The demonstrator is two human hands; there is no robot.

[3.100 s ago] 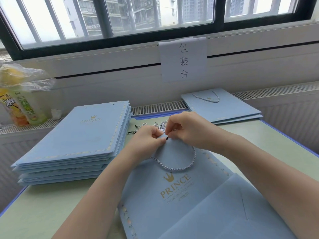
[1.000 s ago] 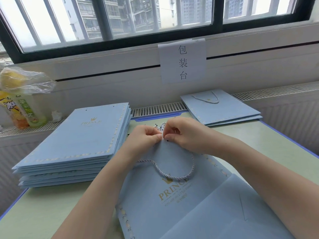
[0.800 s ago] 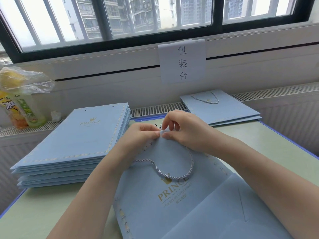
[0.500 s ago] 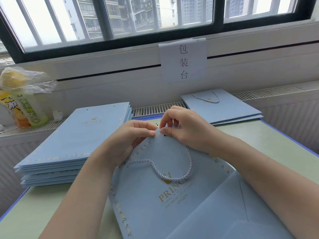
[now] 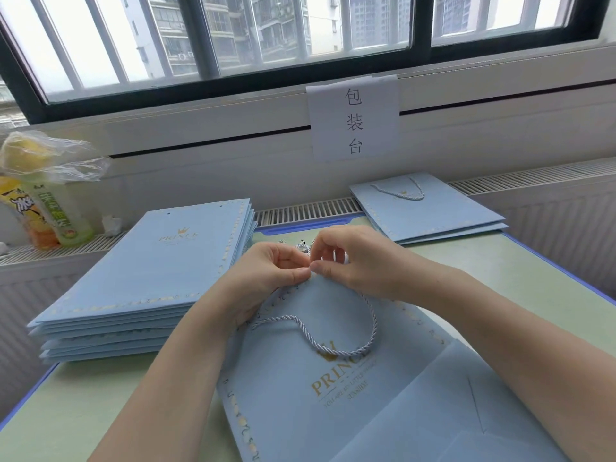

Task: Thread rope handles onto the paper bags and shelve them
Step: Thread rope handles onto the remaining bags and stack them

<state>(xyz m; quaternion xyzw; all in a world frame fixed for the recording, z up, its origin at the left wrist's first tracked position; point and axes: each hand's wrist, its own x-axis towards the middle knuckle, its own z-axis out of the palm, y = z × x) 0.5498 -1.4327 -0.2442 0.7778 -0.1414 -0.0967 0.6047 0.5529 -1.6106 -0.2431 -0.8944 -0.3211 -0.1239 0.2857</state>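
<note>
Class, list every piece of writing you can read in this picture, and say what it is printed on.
"包装台": white paper sign under the window.
"PRINCE": bag being threaded, gold, partly under the rope; smaller lines below unreadable.
"PRINCE": top of the bag stack.
Drink bottles: label text too blurred.

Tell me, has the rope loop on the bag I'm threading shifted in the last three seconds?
Yes. The rope handle has spread toward the stack of unthreaded bags; its left end now trails out beneath the left hand.

head cam | worn, looks forward-down | close over table (image 5: 100,411) | faces window (image 5: 300,28)
</note>
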